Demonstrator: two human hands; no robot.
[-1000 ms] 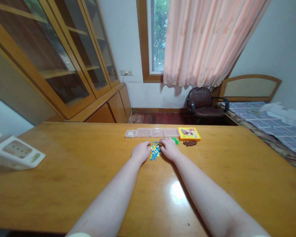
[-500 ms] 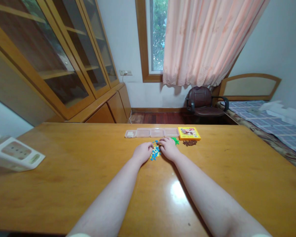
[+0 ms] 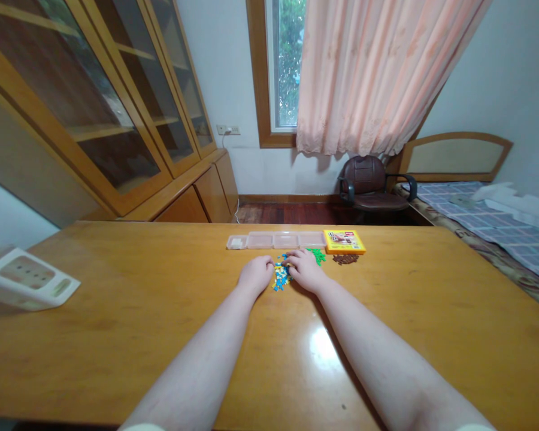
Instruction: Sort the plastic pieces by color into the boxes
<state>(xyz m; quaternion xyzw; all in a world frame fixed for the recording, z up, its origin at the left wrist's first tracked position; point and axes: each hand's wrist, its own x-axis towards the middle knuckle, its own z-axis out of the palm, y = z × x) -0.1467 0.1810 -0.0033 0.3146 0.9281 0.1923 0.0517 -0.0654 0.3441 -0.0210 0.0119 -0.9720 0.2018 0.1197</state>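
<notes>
A small heap of blue, yellow and white plastic pieces [image 3: 281,278] lies on the wooden table, between my hands. At its left edge, my left hand [image 3: 257,273] is closed, with the fingertips pressed together; whatever they may hold is hidden. My right hand [image 3: 306,269] rests over the heap's right side, its fingers bent and slightly apart, the tips at the blue pieces. Just past that hand is a pile of green pieces [image 3: 317,256]. Farther right sits a pile of brown pieces [image 3: 345,259].
Behind the heaps stands a row of clear plastic trays [image 3: 273,240], with a yellow box [image 3: 345,241] at its right end. A white container [image 3: 31,278] is at the table's left. Beyond the table [image 3: 161,359] are a brown chair [image 3: 368,182] and a glass-fronted cabinet [image 3: 182,203].
My left hand has drawn slightly left, away from the heap. The fingers of my right hand have shifted a little left over the pieces.
</notes>
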